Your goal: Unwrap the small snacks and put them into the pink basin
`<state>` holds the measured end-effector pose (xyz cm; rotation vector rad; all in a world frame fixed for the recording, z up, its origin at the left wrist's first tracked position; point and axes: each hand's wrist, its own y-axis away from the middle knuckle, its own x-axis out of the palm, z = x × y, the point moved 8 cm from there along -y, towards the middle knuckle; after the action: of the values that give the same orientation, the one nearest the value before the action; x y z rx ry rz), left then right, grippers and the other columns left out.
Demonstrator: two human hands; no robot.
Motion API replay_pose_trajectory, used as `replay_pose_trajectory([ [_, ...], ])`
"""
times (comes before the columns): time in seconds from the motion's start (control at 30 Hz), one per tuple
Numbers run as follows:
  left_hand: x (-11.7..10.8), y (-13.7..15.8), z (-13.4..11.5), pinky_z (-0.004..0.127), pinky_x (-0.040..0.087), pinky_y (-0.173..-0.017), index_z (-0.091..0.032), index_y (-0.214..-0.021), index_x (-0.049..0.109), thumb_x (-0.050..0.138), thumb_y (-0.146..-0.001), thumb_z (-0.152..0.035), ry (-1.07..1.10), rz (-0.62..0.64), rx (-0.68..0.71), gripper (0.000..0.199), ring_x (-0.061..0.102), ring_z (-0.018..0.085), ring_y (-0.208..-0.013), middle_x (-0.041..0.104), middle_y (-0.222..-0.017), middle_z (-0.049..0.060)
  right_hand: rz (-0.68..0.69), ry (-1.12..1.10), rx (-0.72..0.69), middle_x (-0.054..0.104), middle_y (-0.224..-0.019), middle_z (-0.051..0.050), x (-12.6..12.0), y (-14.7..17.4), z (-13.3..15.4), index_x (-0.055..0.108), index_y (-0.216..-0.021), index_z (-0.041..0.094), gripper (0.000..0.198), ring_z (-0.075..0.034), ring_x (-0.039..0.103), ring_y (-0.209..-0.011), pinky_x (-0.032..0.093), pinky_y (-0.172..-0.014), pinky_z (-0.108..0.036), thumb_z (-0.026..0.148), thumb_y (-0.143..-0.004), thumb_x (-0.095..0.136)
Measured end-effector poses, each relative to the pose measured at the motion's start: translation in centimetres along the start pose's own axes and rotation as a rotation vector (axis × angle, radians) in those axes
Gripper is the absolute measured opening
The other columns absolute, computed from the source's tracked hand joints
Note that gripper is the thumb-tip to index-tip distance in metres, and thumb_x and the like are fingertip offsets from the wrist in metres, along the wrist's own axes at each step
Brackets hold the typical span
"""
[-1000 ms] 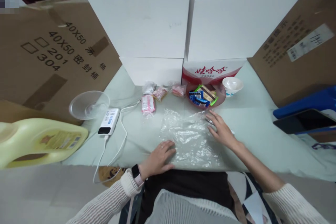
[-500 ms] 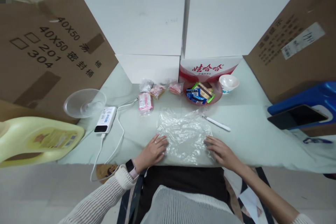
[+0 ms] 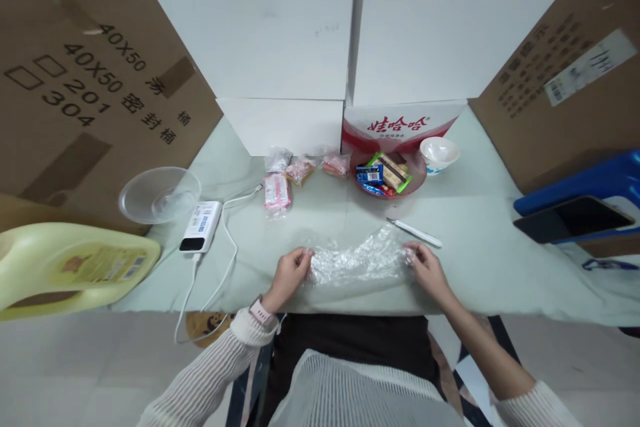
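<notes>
A crinkled clear plastic bag stretches between my two hands, just over the front part of the table. My left hand pinches its left end, the wrist wearing a watch with a pink strap. At the right end, my right hand grips the plastic between thumb and fingers. Just beyond the right hand lies a slim white-handled knife or similar tool. Further back, a reddish bowl holds several wrapped snacks. Several small clear packets, some with pink contents, lie to its left.
A white bowl stands by the back box. On the left are a power bank with a white cable, a clear plastic bowl and a yellow jug. A phone leans on a blue bottle at right. Boxes surround the table.
Both hands have gone from lying flat on the bag's sides to pinching its ends. The bag's near edge has lifted and gathered away from the table's front edge.
</notes>
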<state>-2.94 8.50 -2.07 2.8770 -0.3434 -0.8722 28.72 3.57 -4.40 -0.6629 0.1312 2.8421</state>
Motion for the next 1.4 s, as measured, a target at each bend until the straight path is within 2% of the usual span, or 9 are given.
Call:
replay_pose_trajectory([
  [0.13,0.2,-2.7,0.5,0.023,0.039,-0.055,-0.017,-0.081,0.062,0.044,-0.084,-0.037,-0.155,-0.135,-0.043,0.028,0.055,0.014,-0.048,0.055,-0.047,-0.003,-0.139,0.26,-0.047,0.061,-0.076,-0.005,0.5,-1.5,0.6,0.044,-0.12,0.015,0.042,-0.022,0.059,-0.073,0.047,-0.071,-0.037,0.034,-0.082,0.041],
  [0.37,0.0,-4.1,1.5,0.026,0.044,-0.062,-0.014,-0.109,0.057,0.05,-0.084,-0.034,-0.311,-0.125,-0.051,0.033,0.061,0.017,-0.06,0.059,-0.059,0.0,-0.169,0.515,-0.105,0.06,-0.07,-0.004,0.5,-2.7,0.7,0.04,-0.126,0.017,0.044,-0.023,0.058,-0.065,0.047,-0.063,-0.036,0.032,-0.084,0.039],
  [0.47,-1.7,-3.3,0.0,0.032,0.048,-0.071,-0.013,-0.116,0.05,0.054,-0.082,-0.037,-0.335,-0.237,0.08,0.042,0.062,0.02,-0.075,0.063,-0.084,0.006,-0.248,0.542,-0.179,0.062,-0.083,-0.009,-0.7,-2.1,2.0,0.04,-0.126,0.015,0.045,-0.025,0.059,-0.076,0.047,-0.073,-0.042,0.034,-0.085,0.04],
  [0.57,-1.8,-1.4,-3.2,0.042,0.043,-0.091,-0.012,-0.121,0.045,0.048,-0.086,-0.029,-0.448,-0.328,0.329,0.039,0.054,0.026,-0.107,0.055,-0.113,0.015,-0.275,0.585,-0.317,0.058,-0.107,-0.016,-0.7,-0.8,4.1,0.041,-0.127,0.016,0.043,-0.028,0.055,-0.1,0.042,-0.088,-0.048,0.033,-0.088,0.039],
  [0.7,3.8,0.3,-4.8,0.045,0.031,-0.104,-0.017,-0.127,0.042,0.037,-0.087,-0.014,-0.618,-0.077,0.541,0.041,0.032,0.025,-0.131,0.045,-0.133,0.012,0.054,0.697,-0.472,0.041,-0.137,-0.016,3.8,0.6,4.6,0.035,-0.135,0.019,0.048,-0.028,0.034,-0.129,0.029,-0.103,-0.051,0.036,-0.089,0.037],
  [0.83,7.1,-0.3,-2.1,0.054,0.023,-0.105,-0.019,-0.135,0.035,0.05,-0.084,-0.035,-0.737,0.015,0.465,0.056,0.015,0.034,-0.137,0.026,-0.147,0.015,0.225,0.836,-0.427,0.023,-0.148,-0.015,6.7,0.6,1.9,0.029,-0.14,0.02,0.061,-0.03,0.018,-0.137,0.019,-0.106,-0.054,0.046,-0.086,0.041],
  [1.03,5.0,-0.3,-1.1,0.054,0.021,-0.105,-0.014,-0.137,0.031,0.049,-0.084,-0.04,-0.718,0.063,0.472,0.062,0.013,0.033,-0.137,0.022,-0.147,0.018,0.205,0.767,-0.442,0.027,-0.146,-0.016,4.8,0.4,1.1,0.03,-0.138,0.019,0.06,-0.03,0.021,-0.136,0.021,-0.105,-0.056,0.046,-0.085,0.043],
  [1.2,3.1,3.6,-2.6,0.056,0.016,-0.107,-0.017,-0.12,0.047,0.051,-0.078,-0.022,-0.746,0.188,0.623,0.043,0.034,0.029,-0.128,0.045,-0.133,0.014,0.272,0.632,-0.602,0.051,-0.126,-0.014,1.3,2.3,2.0,0.057,-0.107,0.019,0.027,-0.028,0.044,-0.121,0.038,-0.098,-0.049,0.029,-0.083,0.049],
  [1.4,2.8,4.3,-1.5,0.052,0.031,-0.102,-0.016,-0.092,0.056,0.043,-0.078,-0.007,-0.762,0.166,0.606,0.021,0.056,0.024,-0.103,0.061,-0.106,0.012,0.268,0.572,-0.58,0.061,-0.113,-0.013,1.0,2.9,1.0,0.06,-0.085,0.02,0.017,-0.027,0.054,-0.11,0.044,-0.092,-0.048,0.019,-0.084,0.043],
])
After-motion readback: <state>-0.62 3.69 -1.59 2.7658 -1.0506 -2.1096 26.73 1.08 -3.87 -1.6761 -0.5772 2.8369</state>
